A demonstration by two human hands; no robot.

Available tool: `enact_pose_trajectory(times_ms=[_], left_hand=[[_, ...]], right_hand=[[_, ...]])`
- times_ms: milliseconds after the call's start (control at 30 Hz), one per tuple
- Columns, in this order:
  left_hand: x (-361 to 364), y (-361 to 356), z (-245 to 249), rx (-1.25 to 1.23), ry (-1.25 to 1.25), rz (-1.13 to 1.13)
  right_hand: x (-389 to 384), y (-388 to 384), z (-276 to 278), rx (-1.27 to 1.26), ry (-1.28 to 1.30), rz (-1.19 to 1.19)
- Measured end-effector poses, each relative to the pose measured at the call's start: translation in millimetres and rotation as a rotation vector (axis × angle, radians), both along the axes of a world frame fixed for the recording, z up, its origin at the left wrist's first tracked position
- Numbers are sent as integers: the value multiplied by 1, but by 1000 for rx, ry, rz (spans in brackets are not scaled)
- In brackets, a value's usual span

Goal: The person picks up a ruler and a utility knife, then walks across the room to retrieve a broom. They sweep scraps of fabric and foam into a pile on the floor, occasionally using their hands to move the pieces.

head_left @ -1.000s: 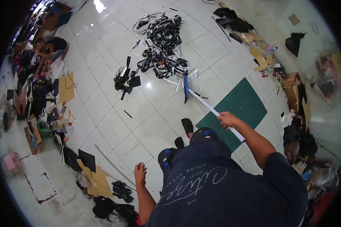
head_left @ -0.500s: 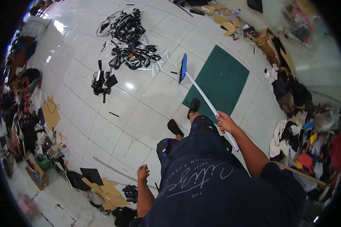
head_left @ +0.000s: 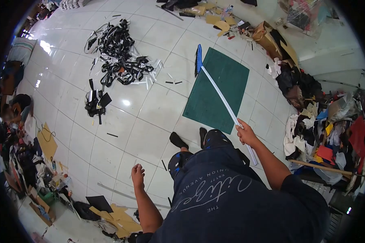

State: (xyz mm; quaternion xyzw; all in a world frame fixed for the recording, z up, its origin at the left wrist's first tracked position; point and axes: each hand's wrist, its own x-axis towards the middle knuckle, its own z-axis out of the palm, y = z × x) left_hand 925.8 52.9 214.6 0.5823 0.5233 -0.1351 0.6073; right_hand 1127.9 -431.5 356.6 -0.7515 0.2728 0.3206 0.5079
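My right hand [head_left: 246, 132] is wrapped round the white handle of a broom [head_left: 222, 96], near its upper end. The handle slants forward over the green mat. Its blue-and-black broom head [head_left: 198, 60] is at the mat's left edge, beside the white tiles. Out to the left side, my left hand [head_left: 138, 176] hangs above the floor with its fingers curled and nothing visible in them. The green mat [head_left: 227, 77] lies flat in front of my feet. Left of the broom head, a few black scraps [head_left: 173, 82] lie on the tiles.
A big heap of black and white strips [head_left: 117, 52] lies ahead to the left, with a smaller black pile [head_left: 96, 103] nearer. Clothes and bags [head_left: 316, 141] are piled along the right. Cardboard [head_left: 115, 218] lies at lower left. A person [head_left: 20, 107] crouches far left.
My feet have shifted, and the view has moved. The broom head now sits against the mat's edge instead of out on the tiles. My left hand has swung forward.
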Motion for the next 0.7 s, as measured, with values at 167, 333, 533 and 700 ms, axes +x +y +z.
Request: enact_pose_trajectory(times_ms=[167, 333, 533, 700], left_hand=[[-41, -7, -45, -108, 167, -76], [-61, -33, -52, -210, 440, -146], [69, -39, -38, -151, 479, -398], [267, -45, -15, 40, 290, -518]], right_hand=[[11, -3, -13, -42, -84, -49], [1, -37, -42, -65, -58, -148], [-14, -65, -86, -176, -195, -287], [21, -104, -127, -182, -228, -444]])
